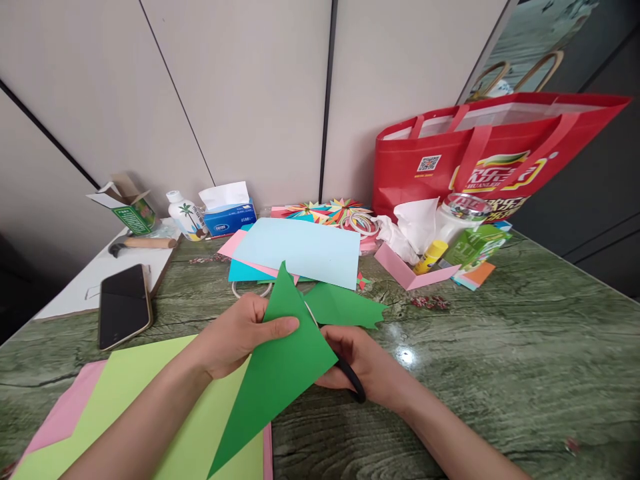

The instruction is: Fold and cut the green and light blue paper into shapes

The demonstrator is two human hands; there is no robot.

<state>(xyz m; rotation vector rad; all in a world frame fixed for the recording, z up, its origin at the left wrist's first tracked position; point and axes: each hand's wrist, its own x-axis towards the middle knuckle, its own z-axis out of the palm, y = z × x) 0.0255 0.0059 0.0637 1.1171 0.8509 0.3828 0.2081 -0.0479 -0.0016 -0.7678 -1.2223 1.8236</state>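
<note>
My left hand [245, 333] is closed on a green sheet of paper [280, 373], its thumb lying flat across the front. The sheet hangs tilted, with one point up and another toward the front edge. At its right edge my right hand [357, 363] grips black-handled scissors [354, 379]; a sliver of blade shows at the paper's edge, and the rest is hidden behind the sheet. Just behind, a second green paper piece [345, 305] with a notched right end extends to the right; whether it is joined to the held sheet I cannot tell.
Yellow-green paper [165, 413] over pink sheets lies front left. Farther back are a phone [125, 307], a hammer [143, 244], a tissue box [230, 217] and light blue paper [300, 250]. A glue stick [431, 257] and a red bag [425, 157] stand at the right.
</note>
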